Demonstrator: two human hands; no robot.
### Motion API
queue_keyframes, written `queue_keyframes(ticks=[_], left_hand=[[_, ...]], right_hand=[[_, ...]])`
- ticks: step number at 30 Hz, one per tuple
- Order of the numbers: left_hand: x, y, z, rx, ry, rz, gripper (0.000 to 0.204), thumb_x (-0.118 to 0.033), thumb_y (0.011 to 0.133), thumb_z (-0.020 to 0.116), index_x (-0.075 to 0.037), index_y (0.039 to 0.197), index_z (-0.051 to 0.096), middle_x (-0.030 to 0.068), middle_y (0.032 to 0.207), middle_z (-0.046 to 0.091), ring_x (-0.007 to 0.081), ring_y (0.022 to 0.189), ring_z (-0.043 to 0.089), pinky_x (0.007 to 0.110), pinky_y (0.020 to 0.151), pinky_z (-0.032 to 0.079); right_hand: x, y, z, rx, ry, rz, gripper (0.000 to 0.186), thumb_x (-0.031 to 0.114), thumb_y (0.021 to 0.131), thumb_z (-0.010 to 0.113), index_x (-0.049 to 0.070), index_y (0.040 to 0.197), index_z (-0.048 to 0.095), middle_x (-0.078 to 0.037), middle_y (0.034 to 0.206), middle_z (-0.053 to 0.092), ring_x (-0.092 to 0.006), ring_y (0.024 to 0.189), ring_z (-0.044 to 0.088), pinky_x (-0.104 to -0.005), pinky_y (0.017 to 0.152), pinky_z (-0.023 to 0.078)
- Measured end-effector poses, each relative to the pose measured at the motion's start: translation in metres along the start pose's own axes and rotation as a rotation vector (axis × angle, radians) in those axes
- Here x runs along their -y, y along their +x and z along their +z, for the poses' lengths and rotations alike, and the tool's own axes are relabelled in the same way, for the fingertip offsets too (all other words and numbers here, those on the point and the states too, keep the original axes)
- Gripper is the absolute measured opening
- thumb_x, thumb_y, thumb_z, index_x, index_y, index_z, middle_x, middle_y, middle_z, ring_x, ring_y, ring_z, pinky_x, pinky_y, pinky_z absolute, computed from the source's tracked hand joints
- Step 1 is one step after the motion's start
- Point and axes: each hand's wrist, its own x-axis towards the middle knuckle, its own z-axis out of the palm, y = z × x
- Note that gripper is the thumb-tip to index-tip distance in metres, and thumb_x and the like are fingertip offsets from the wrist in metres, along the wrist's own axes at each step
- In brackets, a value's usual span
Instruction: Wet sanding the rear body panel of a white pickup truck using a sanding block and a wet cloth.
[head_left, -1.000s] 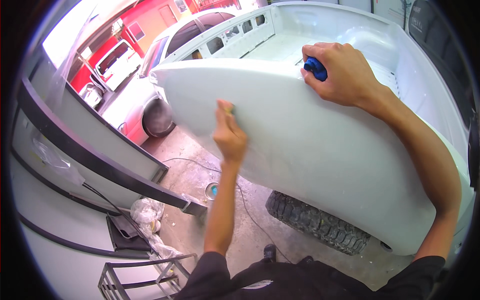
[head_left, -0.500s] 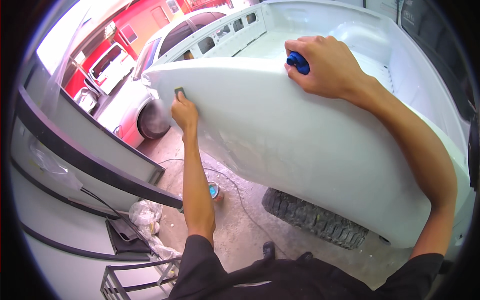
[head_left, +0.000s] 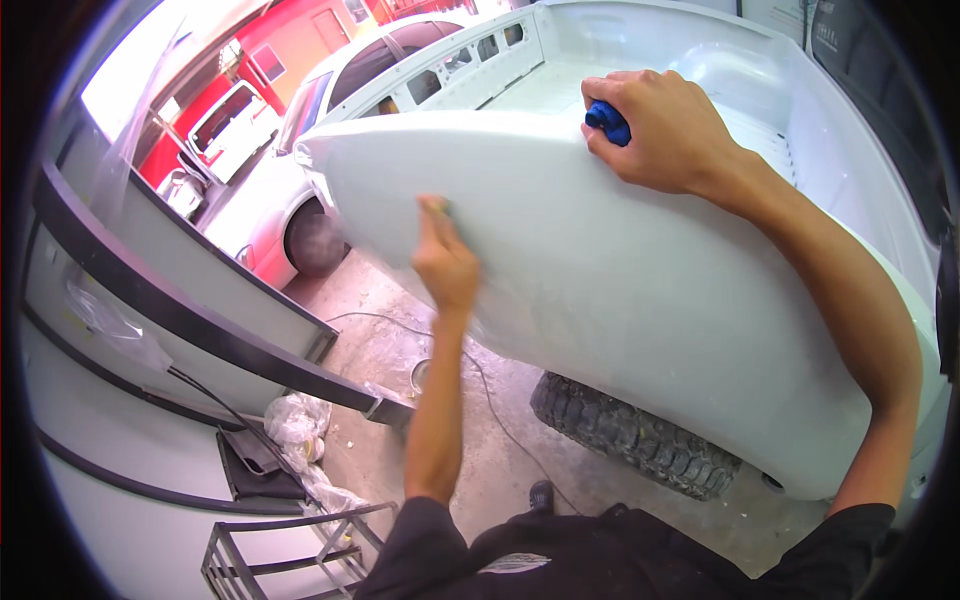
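Note:
A pale grey-white pickup bed panel (head_left: 620, 280) fills the middle and right. My left hand (head_left: 442, 255), slightly blurred, presses a small dark and yellowish pad (head_left: 448, 208) against the panel's outer face, left of centre. My right hand (head_left: 660, 135) grips a blue bundled object (head_left: 610, 120), possibly cloth, at the panel's top edge. The bed's inner floor and walls (head_left: 757, 75) show beyond that hand.
A tyre (head_left: 630, 430) sits below the panel. A dark-framed grey partition (head_left: 180, 300), crumpled plastic (head_left: 295, 430) and a metal frame (head_left: 240, 540) line the left. A cable (head_left: 485, 400) crosses the floor beside a tin (head_left: 420, 372). Cars (head_left: 270, 230) stand beyond.
My left hand moved left and up along the panel half a second ago, and is now back rightward and lower. My right hand shifted slightly, still gripping the blue object.

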Motion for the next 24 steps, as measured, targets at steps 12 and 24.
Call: queue_keyframes(ticks=[12, 24], left_hand=[[-0.09, -0.022, -0.01, 0.045, -0.086, 0.002, 0.033, -0.012, 0.105, 0.053, 0.001, 0.134, 0.063, 0.027, 0.107, 0.072, 0.0341, 0.089, 0.074, 0.042, 0.078, 0.056], [-0.127, -0.034, -0.012, 0.014, -0.105, 0.037, 0.027, -0.011, 0.105, 0.052, 0.003, 0.124, 0.065, 0.0227, 0.105, 0.072, 0.0354, 0.088, 0.073, 0.044, 0.073, 0.054]], right_hand=[[0.0, 0.001, -0.006, 0.055, -0.031, 0.022, 0.024, 0.024, 0.084, 0.066, 0.006, 0.099, 0.071, -0.017, 0.084, 0.073, -0.0379, 0.078, 0.07, -0.0474, 0.069, 0.056], [0.002, -0.001, -0.008, 0.016, -0.007, -0.007, 0.02, 0.024, 0.088, 0.065, 0.005, 0.088, 0.061, -0.015, 0.081, 0.068, -0.0385, 0.075, 0.066, -0.0484, 0.066, 0.052]])
